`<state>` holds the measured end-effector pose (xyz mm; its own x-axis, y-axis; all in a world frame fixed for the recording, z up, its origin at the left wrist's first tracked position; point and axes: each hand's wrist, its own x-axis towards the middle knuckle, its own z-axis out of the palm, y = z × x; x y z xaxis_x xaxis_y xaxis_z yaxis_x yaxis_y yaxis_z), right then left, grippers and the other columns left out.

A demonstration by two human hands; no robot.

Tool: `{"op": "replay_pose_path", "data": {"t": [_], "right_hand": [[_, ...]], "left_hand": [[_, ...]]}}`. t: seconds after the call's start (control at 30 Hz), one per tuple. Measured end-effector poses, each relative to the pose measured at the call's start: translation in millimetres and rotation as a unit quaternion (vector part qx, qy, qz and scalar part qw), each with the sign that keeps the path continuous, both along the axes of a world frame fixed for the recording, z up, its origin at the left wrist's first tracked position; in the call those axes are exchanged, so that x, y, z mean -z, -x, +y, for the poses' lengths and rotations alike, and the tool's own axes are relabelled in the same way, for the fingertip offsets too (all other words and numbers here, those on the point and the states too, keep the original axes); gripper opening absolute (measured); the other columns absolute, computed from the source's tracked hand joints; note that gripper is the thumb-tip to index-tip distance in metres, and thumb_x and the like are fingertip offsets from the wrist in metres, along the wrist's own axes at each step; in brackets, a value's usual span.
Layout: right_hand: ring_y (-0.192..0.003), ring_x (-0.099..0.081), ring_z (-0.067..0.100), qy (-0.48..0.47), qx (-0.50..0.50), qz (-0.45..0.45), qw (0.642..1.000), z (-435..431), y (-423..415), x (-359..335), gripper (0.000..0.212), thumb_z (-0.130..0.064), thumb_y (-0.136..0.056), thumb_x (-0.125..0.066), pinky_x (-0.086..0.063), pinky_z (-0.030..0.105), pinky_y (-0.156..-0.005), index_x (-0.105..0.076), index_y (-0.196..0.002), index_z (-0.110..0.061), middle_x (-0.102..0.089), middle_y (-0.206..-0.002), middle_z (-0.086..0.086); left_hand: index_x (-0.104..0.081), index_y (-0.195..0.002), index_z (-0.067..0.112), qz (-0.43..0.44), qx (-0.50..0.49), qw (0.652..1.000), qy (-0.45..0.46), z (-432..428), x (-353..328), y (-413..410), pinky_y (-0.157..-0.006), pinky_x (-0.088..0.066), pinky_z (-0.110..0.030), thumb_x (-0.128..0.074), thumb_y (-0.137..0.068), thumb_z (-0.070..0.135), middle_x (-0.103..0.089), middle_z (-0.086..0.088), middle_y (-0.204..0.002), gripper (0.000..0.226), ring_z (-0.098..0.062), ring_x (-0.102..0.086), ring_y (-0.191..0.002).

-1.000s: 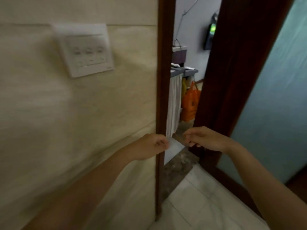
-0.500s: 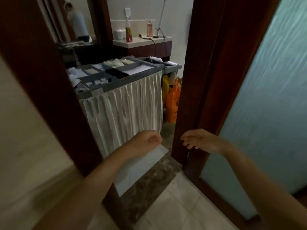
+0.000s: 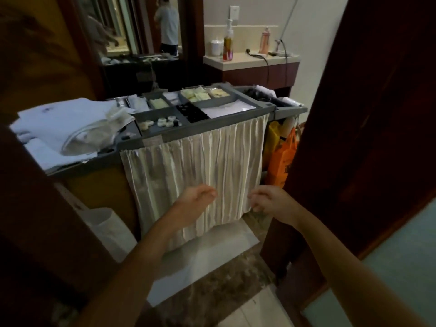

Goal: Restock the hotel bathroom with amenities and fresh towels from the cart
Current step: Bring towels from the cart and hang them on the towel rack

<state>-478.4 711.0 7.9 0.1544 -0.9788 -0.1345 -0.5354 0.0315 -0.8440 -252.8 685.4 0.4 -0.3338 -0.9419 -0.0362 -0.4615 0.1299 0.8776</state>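
Reaching out through a bathroom doorway, a person holds both hands in front of the pale pleated curtain [image 3: 200, 175] that skirts a housekeeping cart [image 3: 212, 132]. The left hand [image 3: 197, 197] is loosely curled and the right hand [image 3: 267, 199] hangs with fingers bent downward; neither carries anything, and whether the right fingertips touch the curtain's lower edge cannot be told.

The stock sits above and beyond both hands. The grey tray on top of the cart runs lengthwise from about 10 o'clock to 2 o'clock across the view, its compartments holding small round amenities [image 3: 162, 122], pale sachets [image 3: 195, 95] and a white sheet. Folded white towels [image 3: 59, 123] are piled at the tray's 10 o'clock end, with clear plastic lying partly over them, so they appear closer to the left hand. The sachets lie toward 12 o'clock, roughly between the two.

An orange bag [image 3: 282, 161] hangs off the cart's far end near 2 o'clock. Behind, a counter [image 3: 250, 61] carries bottles and a cord.
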Motion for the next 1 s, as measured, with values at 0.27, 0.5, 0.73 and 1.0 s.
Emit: {"op": "replay_pose_path", "data": {"t": [0.27,0.5,0.73,1.0], "right_hand": [[-0.084,-0.064,0.013,0.026,-0.045,0.01,0.999,-132,-15,-24,0.022,-0.014,-0.096,-0.046,-0.046,0.011,-0.067,-0.065,-0.102,-0.004,-0.067,-0.098,0.01],[-0.087,-0.068,0.011,0.01,-0.07,-0.032,0.997,-234,-33,-38,0.017,-0.021,-0.097,-0.047,-0.052,0.023,-0.077,-0.064,-0.099,-0.024,-0.07,-0.094,-0.001],[-0.071,-0.065,0.005,0.009,-0.167,-0.046,0.985,-356,-87,-30,0.019,-0.016,-0.098,-0.046,-0.05,0.018,-0.067,-0.065,-0.095,-0.019,-0.07,-0.084,-0.003],[-0.078,-0.065,0.006,0.003,-0.29,-0.064,0.955,-486,-159,-59,0.02,-0.019,-0.099,-0.043,-0.047,0.016,-0.067,-0.063,-0.095,-0.02,-0.069,-0.085,-0.004]], "left_hand": [[-0.063,-0.106,0.004,-0.019,-0.075,0.996,0.052,-136,-4,-13,-0.066,-0.04,-0.009,-0.047,-0.096,0.016,-0.062,-0.009,-0.094,0.023,-0.016,-0.056,-0.089],[-0.063,-0.103,0.014,-0.089,-0.072,0.99,0.088,-220,-29,-22,-0.07,-0.043,-0.016,-0.046,-0.096,0.023,-0.06,0.006,-0.087,0.02,-0.009,-0.057,-0.083],[-0.062,-0.108,0.017,-0.111,-0.169,0.977,0.073,-285,-40,-68,-0.078,-0.047,-0.024,-0.046,-0.096,0.025,-0.062,0.004,-0.094,0.021,-0.011,-0.06,-0.09],[-0.059,-0.111,0.021,-0.095,-0.33,0.937,0.057,-346,-58,-124,-0.077,-0.04,-0.016,-0.045,-0.097,0.026,-0.058,0.008,-0.099,0.02,-0.006,-0.054,-0.094]]}}
